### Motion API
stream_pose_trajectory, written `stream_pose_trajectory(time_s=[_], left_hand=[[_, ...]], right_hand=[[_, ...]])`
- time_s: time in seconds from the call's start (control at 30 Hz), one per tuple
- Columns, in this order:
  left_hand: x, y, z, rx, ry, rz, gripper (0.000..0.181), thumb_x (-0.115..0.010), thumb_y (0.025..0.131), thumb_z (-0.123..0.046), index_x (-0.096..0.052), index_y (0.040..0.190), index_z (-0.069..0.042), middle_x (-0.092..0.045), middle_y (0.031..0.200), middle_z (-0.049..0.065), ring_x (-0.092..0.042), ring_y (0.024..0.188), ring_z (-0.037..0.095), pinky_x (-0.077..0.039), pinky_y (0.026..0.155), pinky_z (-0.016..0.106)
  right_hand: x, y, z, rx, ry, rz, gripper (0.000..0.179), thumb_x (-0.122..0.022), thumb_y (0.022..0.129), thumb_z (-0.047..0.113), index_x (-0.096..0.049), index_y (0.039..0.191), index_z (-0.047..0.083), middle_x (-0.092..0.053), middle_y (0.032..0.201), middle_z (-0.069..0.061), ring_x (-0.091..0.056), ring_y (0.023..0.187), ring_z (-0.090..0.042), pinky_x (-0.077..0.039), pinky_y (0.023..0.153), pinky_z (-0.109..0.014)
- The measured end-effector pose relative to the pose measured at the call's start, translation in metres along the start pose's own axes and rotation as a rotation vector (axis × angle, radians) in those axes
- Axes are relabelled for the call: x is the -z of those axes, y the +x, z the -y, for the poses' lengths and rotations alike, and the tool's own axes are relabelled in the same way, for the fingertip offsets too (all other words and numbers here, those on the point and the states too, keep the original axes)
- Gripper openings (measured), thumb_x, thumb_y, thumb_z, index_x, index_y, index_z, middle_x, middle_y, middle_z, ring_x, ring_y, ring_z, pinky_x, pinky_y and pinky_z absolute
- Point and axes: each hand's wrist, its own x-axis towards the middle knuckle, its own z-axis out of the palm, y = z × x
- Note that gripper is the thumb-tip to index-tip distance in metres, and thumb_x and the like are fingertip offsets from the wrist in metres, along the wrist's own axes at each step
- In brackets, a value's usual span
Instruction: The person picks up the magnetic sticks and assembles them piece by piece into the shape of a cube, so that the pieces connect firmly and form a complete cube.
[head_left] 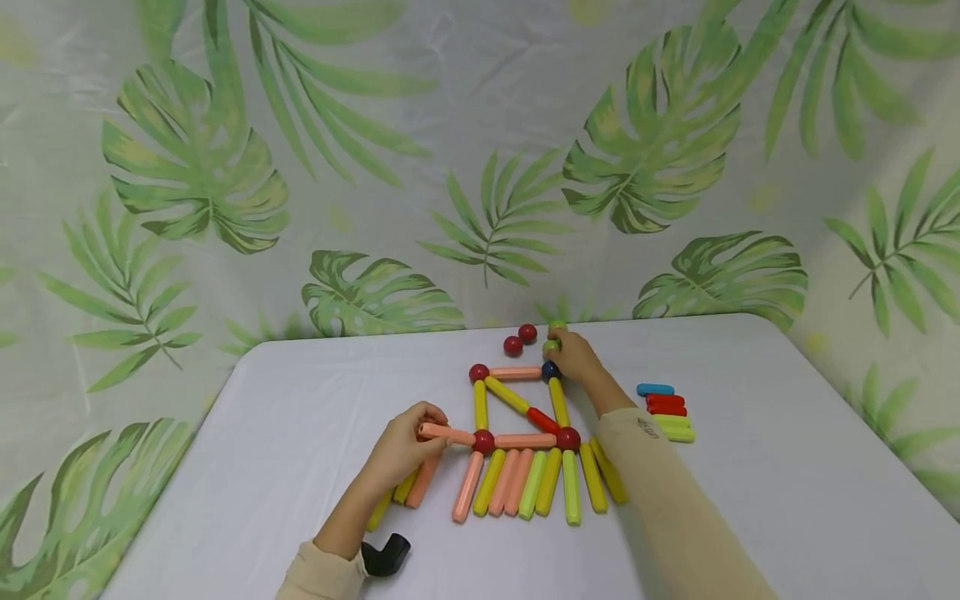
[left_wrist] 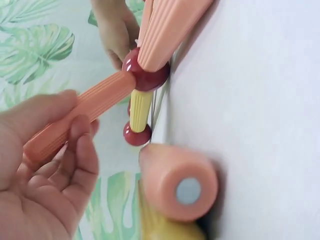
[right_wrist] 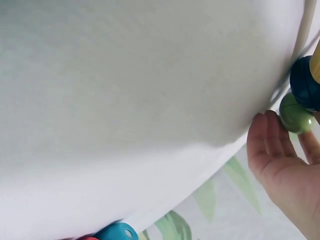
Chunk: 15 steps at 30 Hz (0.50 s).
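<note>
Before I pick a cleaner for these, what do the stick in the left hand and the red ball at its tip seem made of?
Salmon stick: probably moulded plastic, satin, judging by its even colour and fine lengthwise ridges. Red ball: smooth, glossy, with bright highlights; perhaps plastic or coated metal.

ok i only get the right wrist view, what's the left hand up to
Observer: The left hand is pinching a pink stick.
Operator: and does that stick touch anything
Observer: Yes, one end meets a red ball.
Operator: any other balls with no stick on them
Observer: Yes, two red balls sit near the far edge of the table, with no stick on either that I can see.
</note>
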Motion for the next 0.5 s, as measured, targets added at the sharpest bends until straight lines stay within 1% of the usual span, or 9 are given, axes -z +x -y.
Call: stream_pose_trajectory(time_s=[0.07,0.17,0.2,0.27,0.4,0.47,0.5], left_hand=[[-0.003,0.001,-0.002,0.000,-0.076,-0.054,0.026,-0.069,0.080,-0.016,-0.055,0.100,-0.008,-0.058,0.086,0.004,-0.052,0.070,0.018,-0.047,0.059,0.025],[-0.009,0.003,-0.005,-0.032,-0.145,-0.103,0.027,-0.070,0.078,-0.015,-0.056,0.100,-0.008,-0.060,0.086,0.003,-0.053,0.073,0.018,-0.047,0.061,0.023],[-0.011,0.004,-0.006,-0.052,-0.158,-0.114,0.026,-0.070,0.078,-0.015,-0.056,0.100,-0.008,-0.060,0.086,0.003,-0.053,0.074,0.018,-0.047,0.062,0.023],[-0.016,0.007,-0.009,-0.101,-0.145,-0.136,0.025,-0.071,0.078,-0.016,-0.059,0.099,-0.009,-0.061,0.085,0.000,-0.053,0.076,0.017,-0.046,0.064,0.023],[-0.025,0.015,-0.014,-0.194,-0.096,-0.131,0.029,-0.069,0.079,-0.019,-0.061,0.104,-0.007,-0.061,0.087,-0.002,-0.056,0.083,0.015,-0.046,0.072,0.026],[-0.029,0.018,-0.017,-0.211,-0.098,-0.119,0.031,-0.069,0.080,-0.019,-0.059,0.107,-0.006,-0.062,0.090,-0.002,-0.057,0.087,0.014,-0.047,0.075,0.027],[-0.031,0.019,-0.018,-0.210,-0.106,-0.113,0.032,-0.069,0.080,-0.019,-0.058,0.107,-0.006,-0.062,0.092,-0.001,-0.057,0.088,0.014,-0.047,0.076,0.028]], right_hand=[[0.000,-0.001,-0.001,0.007,0.025,-0.004,0.038,-0.053,0.091,0.016,-0.045,0.126,0.003,-0.046,0.124,-0.019,-0.043,0.104,-0.030,-0.034,0.096,-0.044],[0.001,-0.004,-0.003,0.020,0.065,-0.016,0.039,-0.052,0.091,0.016,-0.044,0.127,0.003,-0.046,0.125,-0.019,-0.043,0.105,-0.030,-0.033,0.095,-0.044],[0.001,-0.005,-0.004,0.028,0.079,-0.022,0.039,-0.051,0.091,0.016,-0.044,0.127,0.003,-0.046,0.125,-0.020,-0.043,0.105,-0.030,-0.034,0.095,-0.044],[0.003,-0.008,-0.005,0.027,0.115,-0.031,0.038,-0.051,0.092,0.018,-0.044,0.127,0.005,-0.047,0.123,-0.018,-0.044,0.104,-0.030,-0.036,0.093,-0.043],[0.008,-0.014,-0.004,0.039,0.192,-0.043,0.038,-0.051,0.092,0.020,-0.044,0.127,0.007,-0.047,0.120,-0.016,-0.044,0.105,-0.031,-0.040,0.089,-0.042],[0.011,-0.017,-0.001,0.050,0.238,-0.047,0.041,-0.052,0.092,0.022,-0.042,0.128,0.007,-0.046,0.121,-0.016,-0.044,0.108,-0.031,-0.040,0.089,-0.042],[0.013,-0.020,0.002,0.062,0.262,-0.047,0.043,-0.053,0.091,0.023,-0.041,0.129,0.007,-0.045,0.122,-0.015,-0.043,0.109,-0.031,-0.039,0.090,-0.042]])
